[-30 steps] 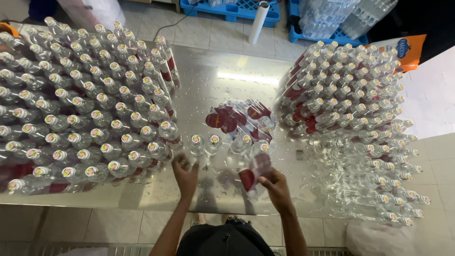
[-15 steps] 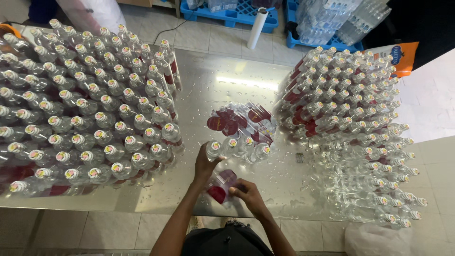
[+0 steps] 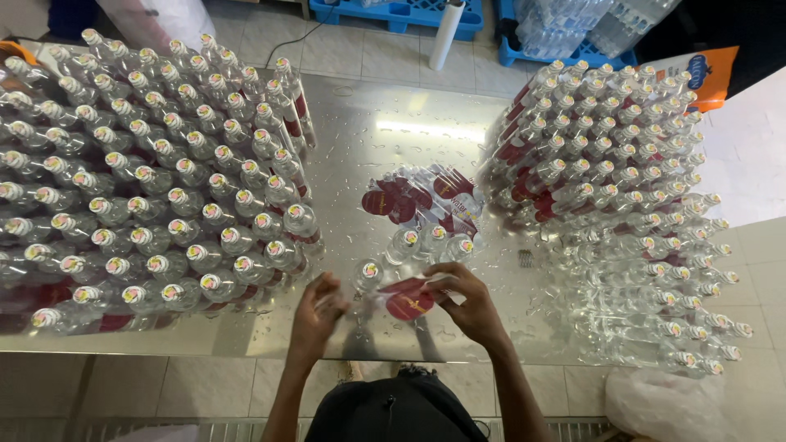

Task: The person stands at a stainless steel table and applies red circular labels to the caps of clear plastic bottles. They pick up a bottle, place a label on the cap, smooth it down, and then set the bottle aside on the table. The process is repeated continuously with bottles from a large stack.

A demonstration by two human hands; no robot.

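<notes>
The right hand (image 3: 471, 301) has come up from the near edge since half a second ago and now holds the red label (image 3: 412, 300) by its right end, fingers pinched on it, against the bottle (image 3: 370, 274) standing at the middle of the wet steel tabletop (image 3: 385, 131). The left hand (image 3: 318, 308), which was gripping that bottle's neck a moment back, has slipped off to the left and hangs just beside it, fingers loosely curled around nothing I can make out. The label, earlier low down between the two hands, now lies flat across the bottle's near side. Counting the loose ones in the middle: four capped bottles, the one being worked on and three (image 3: 431, 244) in a short row just behind it, touching a single pile of red labels (image 3: 417, 199) in clear wrap. To the left stands one big block of upright bottles (image 3: 155, 180), far too many to count, and to the right one stack of bottles lying on their sides (image 3: 606, 196), caps toward me, the upper ones red-labelled and the lower ones bare. Beyond the tabletop I see two blue pallets (image 3: 393, 15), one white roll (image 3: 446, 34) leaning upright, and one orange bag (image 3: 708, 74).
</notes>
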